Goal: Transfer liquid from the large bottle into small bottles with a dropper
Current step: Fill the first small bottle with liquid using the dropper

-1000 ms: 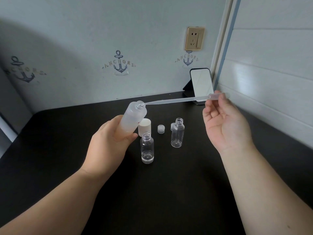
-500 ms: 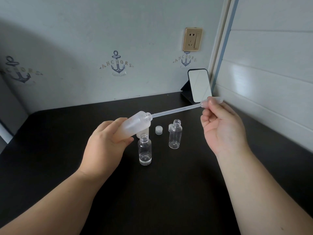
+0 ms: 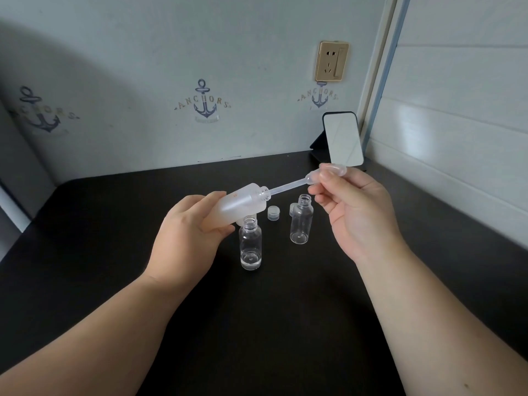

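Dropper [image 3: 288,185] pinched by right hand [image 3: 354,212] enters large bottle [image 3: 237,205], gripped by left hand [image 3: 185,235]

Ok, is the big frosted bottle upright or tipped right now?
Tipped. The left hand holds the large bottle slanted, its open neck pointing right, with the dropper stem inside the mouth.

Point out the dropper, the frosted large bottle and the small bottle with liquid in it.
dropper [image 3: 288,187], head view, on its thin stem.
frosted large bottle [image 3: 243,202], head view, on its shoulder.
small bottle with liquid [image 3: 251,244], head view, on its clear wall.
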Demonstrator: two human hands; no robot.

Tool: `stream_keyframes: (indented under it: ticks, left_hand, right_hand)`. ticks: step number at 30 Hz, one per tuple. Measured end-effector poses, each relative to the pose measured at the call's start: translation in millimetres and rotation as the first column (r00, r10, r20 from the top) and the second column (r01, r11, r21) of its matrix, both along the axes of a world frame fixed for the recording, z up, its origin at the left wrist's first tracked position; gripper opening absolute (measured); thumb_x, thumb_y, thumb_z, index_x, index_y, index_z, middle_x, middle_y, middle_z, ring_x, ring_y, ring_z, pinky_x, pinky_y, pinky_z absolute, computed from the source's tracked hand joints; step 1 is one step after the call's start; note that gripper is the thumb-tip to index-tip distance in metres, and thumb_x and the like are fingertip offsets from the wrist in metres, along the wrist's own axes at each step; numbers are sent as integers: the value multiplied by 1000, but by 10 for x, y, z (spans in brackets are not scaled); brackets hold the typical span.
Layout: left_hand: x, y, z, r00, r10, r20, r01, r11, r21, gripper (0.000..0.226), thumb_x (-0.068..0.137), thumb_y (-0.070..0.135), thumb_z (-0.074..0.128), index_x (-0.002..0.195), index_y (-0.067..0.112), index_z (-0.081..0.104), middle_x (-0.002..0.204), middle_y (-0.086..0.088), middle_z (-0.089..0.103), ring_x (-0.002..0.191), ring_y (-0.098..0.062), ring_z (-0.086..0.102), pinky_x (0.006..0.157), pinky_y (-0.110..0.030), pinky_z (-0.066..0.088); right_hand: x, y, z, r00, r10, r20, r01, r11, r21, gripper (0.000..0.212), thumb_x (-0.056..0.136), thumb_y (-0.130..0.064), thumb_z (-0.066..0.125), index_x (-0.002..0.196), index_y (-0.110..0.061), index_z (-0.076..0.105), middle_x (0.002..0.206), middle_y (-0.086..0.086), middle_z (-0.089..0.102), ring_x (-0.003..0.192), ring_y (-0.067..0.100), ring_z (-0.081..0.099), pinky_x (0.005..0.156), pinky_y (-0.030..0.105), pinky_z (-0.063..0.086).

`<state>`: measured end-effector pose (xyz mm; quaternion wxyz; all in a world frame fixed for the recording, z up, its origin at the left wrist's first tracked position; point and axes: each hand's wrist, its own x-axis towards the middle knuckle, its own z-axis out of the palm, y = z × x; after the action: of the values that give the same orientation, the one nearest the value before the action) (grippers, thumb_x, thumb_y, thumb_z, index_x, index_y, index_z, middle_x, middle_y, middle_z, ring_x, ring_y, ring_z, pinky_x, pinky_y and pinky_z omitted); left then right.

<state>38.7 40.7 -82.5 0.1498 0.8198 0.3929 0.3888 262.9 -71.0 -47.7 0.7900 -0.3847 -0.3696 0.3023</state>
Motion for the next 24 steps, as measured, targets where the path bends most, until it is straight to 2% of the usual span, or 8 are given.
stream_keyframes:
  ticks: [5, 10, 14, 19, 22, 24]
  left_hand:
    - [-2, -1, 2, 1000, 4, -7, -3, 1000, 11, 56, 84, 24, 80, 136, 31, 61, 113, 17, 51, 104, -6, 47, 91, -22, 35]
    - [5, 12, -12, 1000, 4, 19, -4, 1000, 0, 56, 83, 24, 81, 136, 31, 62, 112, 18, 51, 103, -3, 46, 86, -11, 32]
    - [6, 18, -21, 999, 14, 34, -13, 1000, -26, 56, 84, 23, 81, 136, 30, 62, 115, 15, 55, 107, -7, 51, 90, -20, 36]
    - [3, 35, -23, 999, 36, 31, -34, 998, -46, 56, 84, 25, 80, 136, 32, 61, 119, 12, 58, 109, -9, 51, 91, -23, 36]
    - [-3, 50, -23, 998, 55, 38, -52, 996, -67, 54, 85, 26, 78, 135, 35, 61, 117, 13, 58, 108, -9, 52, 90, -22, 37]
    - [-11, 61, -23, 997, 63, 40, -60, 995, -79, 52, 86, 28, 77, 133, 39, 60, 112, 16, 57, 103, -5, 50, 83, -15, 35]
  right_hand:
    - [-41, 29, -47, 997, 41, 64, -39, 999, -24, 10, 87, -10, 71, 92, -15, 79, 91, 9, 78, 79, 19, 74, 70, 23, 56]
    - [6, 30, -49, 999, 43, 25, -42, 999, -33, 25, 83, -17, 71, 103, -3, 72, 93, 8, 77, 81, 19, 73, 72, 23, 55]
    - [67, 10, -16, 997, 39, -70, -39, 999, -7, 20, 83, -17, 70, 99, -6, 74, 91, 7, 76, 79, 17, 72, 71, 22, 55]
    - [183, -24, 18, 976, 41, -215, -33, 999, 40, 12, 85, -16, 70, 93, -13, 79, 90, 6, 75, 80, 17, 72, 70, 23, 56]
    - [240, -29, 18, 954, 31, -298, -10, 997, 71, 11, 88, -14, 70, 90, -15, 80, 88, 6, 74, 78, 18, 71, 70, 24, 56]
    - [270, -32, 19, 937, 16, -350, 16, 996, 90, 12, 90, -13, 69, 90, -13, 81, 88, 6, 74, 77, 17, 71, 69, 24, 56]
